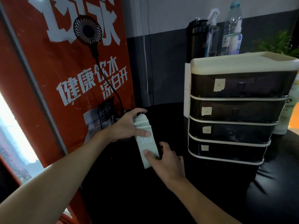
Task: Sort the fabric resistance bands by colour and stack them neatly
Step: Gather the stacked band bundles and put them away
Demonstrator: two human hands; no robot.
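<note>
Nearest the camera, two bare forearms reach in over the dark worktop [161,199]. The right hand [166,160] pinches the near end of a pale green band [146,146] printed "30 LB": its thumb lies flat on top and its fingers sit along the band's right edge, though how far they tuck beneath cannot be told. Just beyond, the left hand [127,126] grasps the stack of bands [142,120], thumb pressed on the upper face and fingers curled over the far end, so the layers fan out slightly. The whole bundle is held just above the worktop, to the left of the drawer unit [234,110]. The fabric looks light, soft and floppy, likely to sag or slide out of line if held by one end. A flat pinch across the full width near each end, as both hands have now, should keep the edges square. All the visible layers look the same green, so this seems to be one colour group being evened up. The drawer unit has four dark drawers with small paper labels. Behind it stand bottles [233,29], and on the left a small fan [87,29] hangs before a red poster [64,78].
</note>
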